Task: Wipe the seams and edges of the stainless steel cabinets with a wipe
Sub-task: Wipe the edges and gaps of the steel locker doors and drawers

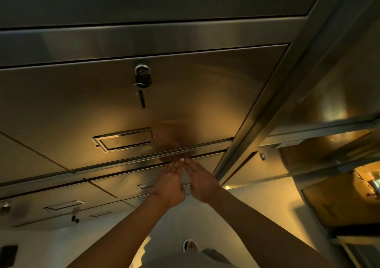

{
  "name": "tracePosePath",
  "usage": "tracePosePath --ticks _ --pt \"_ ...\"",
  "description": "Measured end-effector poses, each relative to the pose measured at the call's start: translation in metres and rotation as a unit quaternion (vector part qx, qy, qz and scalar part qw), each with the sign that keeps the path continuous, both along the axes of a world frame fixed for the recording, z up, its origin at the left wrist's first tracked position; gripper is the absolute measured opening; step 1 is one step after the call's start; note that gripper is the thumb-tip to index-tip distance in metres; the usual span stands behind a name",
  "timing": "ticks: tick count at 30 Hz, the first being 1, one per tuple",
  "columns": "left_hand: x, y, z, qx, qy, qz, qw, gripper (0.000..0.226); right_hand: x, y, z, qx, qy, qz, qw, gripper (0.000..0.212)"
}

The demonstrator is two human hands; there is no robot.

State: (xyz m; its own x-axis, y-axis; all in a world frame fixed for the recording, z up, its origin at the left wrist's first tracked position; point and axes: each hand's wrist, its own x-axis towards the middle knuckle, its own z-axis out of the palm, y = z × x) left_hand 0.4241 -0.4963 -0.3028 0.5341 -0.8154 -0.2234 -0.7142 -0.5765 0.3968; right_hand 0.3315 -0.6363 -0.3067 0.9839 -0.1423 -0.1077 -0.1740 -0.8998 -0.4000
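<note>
Both of the person's bare arms reach forward to the brushed stainless steel cabinet front [205,95], and the two hands meet side by side at the dark horizontal seam [123,166] that runs between the large upper door and the row of smaller doors below it. The left hand [171,182] has its fingers straight and held together, tips laid against the seam; the right hand [200,180] lies the same way, fingers flat and pointing up to the same spot, just beside the left. A small white scrap [182,159] shows between the fingertips right at the seam; it may be the wipe, but it is too small to tell, and I cannot tell which hand presses it. Higher on the upper door hangs a black padlock with a silver shackle [143,76], and below it sits a recessed rectangular steel handle [123,139].
</note>
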Motion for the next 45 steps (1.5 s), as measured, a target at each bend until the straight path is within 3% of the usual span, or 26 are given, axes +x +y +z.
tracePosePath --ticks 15,20,26,36,39,42,45 --pt "-0.035 -0.108 -0.007 -0.012 0.013 -0.061 0.998 0.105 -0.053 -0.084 -0.019 0.065 -0.029 -0.099 0.993 0.095" --pt "-0.042 -0.129 -0.004 -0.040 0.038 -0.069 0.996 0.105 -0.058 -0.093 -0.027 0.163 -0.078 -0.181 0.967 0.095" --pt "-0.043 -0.112 -0.004 -0.104 0.085 -0.065 0.989 0.093 -0.056 -0.081 -0.030 0.234 -0.115 -0.235 0.936 0.082" --pt "-0.026 -0.059 -0.011 -0.046 0.047 -0.075 0.995 0.082 -0.038 -0.058 -0.033 0.227 -0.121 -0.271 0.928 0.079" --pt "-0.018 -0.047 -0.005 -0.030 0.048 -0.064 0.996 0.082 -0.031 -0.057 -0.027 0.244 -0.172 -0.350 0.888 0.052" --pt "-0.015 -0.041 0.002 -0.031 0.050 -0.061 0.996 0.076 -0.025 -0.055 -0.015 0.329 -0.225 -0.464 0.791 0.021" --pt "-0.014 -0.038 0.006 -0.029 0.039 -0.071 0.996 0.073 -0.017 -0.053 -0.013 0.354 -0.247 -0.514 0.742 0.014"
